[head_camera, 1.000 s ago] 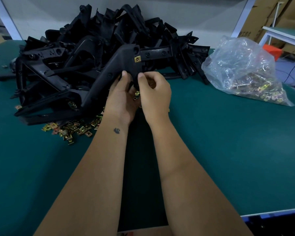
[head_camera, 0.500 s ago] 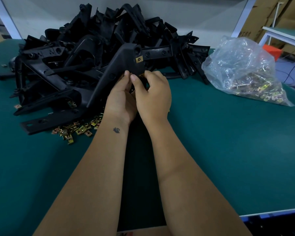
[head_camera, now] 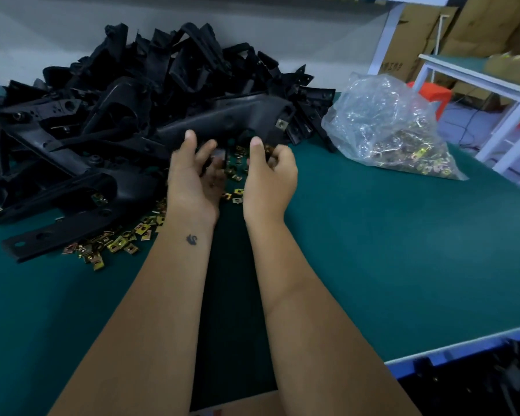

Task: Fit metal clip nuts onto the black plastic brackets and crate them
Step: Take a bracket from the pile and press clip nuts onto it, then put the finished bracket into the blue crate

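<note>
Left hand (head_camera: 192, 178) palm up, fingers loosely spread under the long black plastic bracket (head_camera: 222, 123); actual grip can't tell. Right hand (head_camera: 269, 175) curled, pinching small brass-coloured metal clip nuts (head_camera: 267, 150). One clip nut sits on the bracket's right end. Loose clip nuts (head_camera: 114, 244) on green table mat (head_camera: 388, 250), black bracket pile (head_camera: 108, 94) behind, clear plastic bag of clips (head_camera: 385, 124) right.

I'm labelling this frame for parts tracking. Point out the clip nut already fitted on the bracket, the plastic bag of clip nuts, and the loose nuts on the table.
fitted clip nut (head_camera: 280, 124): head view, its face.
plastic bag (head_camera: 382, 115): head view, crumpled middle.
loose nuts (head_camera: 114, 244): head view, pile's middle.
</note>
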The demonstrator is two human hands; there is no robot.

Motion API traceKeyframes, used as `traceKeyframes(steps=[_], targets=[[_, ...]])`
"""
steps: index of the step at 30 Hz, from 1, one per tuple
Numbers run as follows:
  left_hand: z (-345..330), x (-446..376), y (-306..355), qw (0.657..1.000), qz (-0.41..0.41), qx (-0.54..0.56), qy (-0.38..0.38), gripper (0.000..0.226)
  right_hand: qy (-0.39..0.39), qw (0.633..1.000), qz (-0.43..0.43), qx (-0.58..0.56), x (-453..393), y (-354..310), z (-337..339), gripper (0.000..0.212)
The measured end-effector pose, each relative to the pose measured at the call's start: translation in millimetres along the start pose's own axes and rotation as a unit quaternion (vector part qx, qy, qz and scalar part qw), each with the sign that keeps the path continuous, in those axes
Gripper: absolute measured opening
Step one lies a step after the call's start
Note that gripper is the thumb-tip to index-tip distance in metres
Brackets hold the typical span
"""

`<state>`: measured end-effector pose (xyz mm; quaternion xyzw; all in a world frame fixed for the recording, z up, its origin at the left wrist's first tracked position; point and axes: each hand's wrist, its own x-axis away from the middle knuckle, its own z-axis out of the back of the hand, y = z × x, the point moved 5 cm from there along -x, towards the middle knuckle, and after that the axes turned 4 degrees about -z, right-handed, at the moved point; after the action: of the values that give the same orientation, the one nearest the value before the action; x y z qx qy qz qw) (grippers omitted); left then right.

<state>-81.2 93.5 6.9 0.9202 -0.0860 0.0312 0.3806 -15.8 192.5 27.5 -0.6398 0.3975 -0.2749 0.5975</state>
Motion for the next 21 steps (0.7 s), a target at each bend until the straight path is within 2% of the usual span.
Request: traceKeyframes(steps=[1,4,6,8,11,14,17,19,21], targets=[[1,0,0,1.000,-0.008,0.003,0.021,0.033,0.000,1.000,-0.021,-0.016,0,2,6,0.033],[-7,9,2,0.993,-0.060,-0.093,0.033,0.009,-0.004,0.998,-0.043,-0.040,1,-1,26,0.033],[-15,19,1,0.978,-0.120,-0.168,0.038,0.017,0.012,0.997,-0.046,-0.064,0,-8,44,0.025],[-27,33,-4,0.967,-0.176,-0.183,0.024,0.011,0.038,0.993,-0.055,-0.093,-4,-13,67,0.015],[-51,58,-25,0.963,-0.194,-0.187,-0.005,0.024,0.077,0.988,-0.072,-0.111,-8,-19,113,0.010],[-91,92,-59,0.938,-0.184,-0.270,-0.115,0.015,0.137,0.982,-0.065,-0.110,-12,-30,179,0.019],[-132,143,-107,0.889,-0.148,-0.354,-0.251,0.015,0.245,0.964,-0.053,-0.092,-11,-35,265,0.025],[-152,185,-138,0.854,-0.135,-0.381,-0.326,0.018,0.321,0.944,-0.044,-0.062,-1,-36,328,0.025],[-168,231,-168,0.814,-0.142,-0.398,-0.399,0.010,0.385,0.921,-0.042,-0.049,16,-33,388,0.028]])
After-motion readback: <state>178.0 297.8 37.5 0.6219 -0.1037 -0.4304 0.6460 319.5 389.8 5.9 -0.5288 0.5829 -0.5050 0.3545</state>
